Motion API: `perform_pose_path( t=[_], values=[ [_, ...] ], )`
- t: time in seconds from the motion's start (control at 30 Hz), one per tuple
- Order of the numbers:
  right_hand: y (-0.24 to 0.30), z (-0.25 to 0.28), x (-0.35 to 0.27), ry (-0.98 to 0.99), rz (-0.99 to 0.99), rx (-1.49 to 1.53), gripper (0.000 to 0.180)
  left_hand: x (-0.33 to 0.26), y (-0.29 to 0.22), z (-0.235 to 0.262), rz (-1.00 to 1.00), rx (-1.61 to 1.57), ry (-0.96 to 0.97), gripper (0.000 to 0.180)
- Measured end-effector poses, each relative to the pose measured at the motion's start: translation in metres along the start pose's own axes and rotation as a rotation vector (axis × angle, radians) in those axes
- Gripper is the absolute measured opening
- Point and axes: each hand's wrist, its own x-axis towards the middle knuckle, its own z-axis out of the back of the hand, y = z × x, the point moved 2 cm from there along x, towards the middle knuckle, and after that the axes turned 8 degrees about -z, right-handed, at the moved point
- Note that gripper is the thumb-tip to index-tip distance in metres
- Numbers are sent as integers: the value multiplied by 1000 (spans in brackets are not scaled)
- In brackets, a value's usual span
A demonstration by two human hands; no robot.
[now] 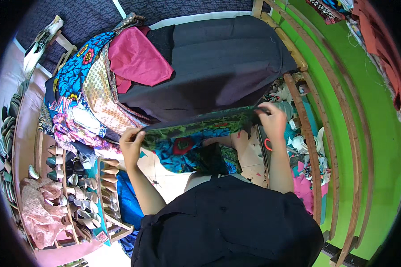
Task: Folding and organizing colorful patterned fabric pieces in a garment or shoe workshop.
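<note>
I hold a printed cloth (196, 133), green and blue with red flowers, stretched between both hands at the near edge of a table. My left hand (131, 144) pinches its left corner. My right hand (272, 118) grips its right end. The cloth's lower part hangs down in front of me. Right behind it a wide black fabric (218, 66) covers the table top.
A magenta cloth (138, 58) and a heap of patterned fabrics (82, 89) lie at the table's left. A wooden rack with several pairs of shoes (75, 187) stands lower left. A green wall with curved wooden rails (325, 133) runs along the right, with scraps below it.
</note>
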Motion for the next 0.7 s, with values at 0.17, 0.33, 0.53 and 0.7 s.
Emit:
perform_pose_path(
  t=[0.17, 0.33, 0.53, 0.7],
  values=[
    [-29, 32, 25, -145, -82, 89, 11, 13, -11, 40, -99, -63, -394, 6],
    [-9, 21, 15, 117, 138, 178, 28, 5, -22, -2, -87, -175, -22, 8],
    [86, -36, -28, 595, 510, 309, 64, 9, -85, -118, -347, 43, 625, 16],
    [69, -79, -29, 617, 425, 290, 29, 28, -99, -113, -235, 18, 621, 17]
  ],
)
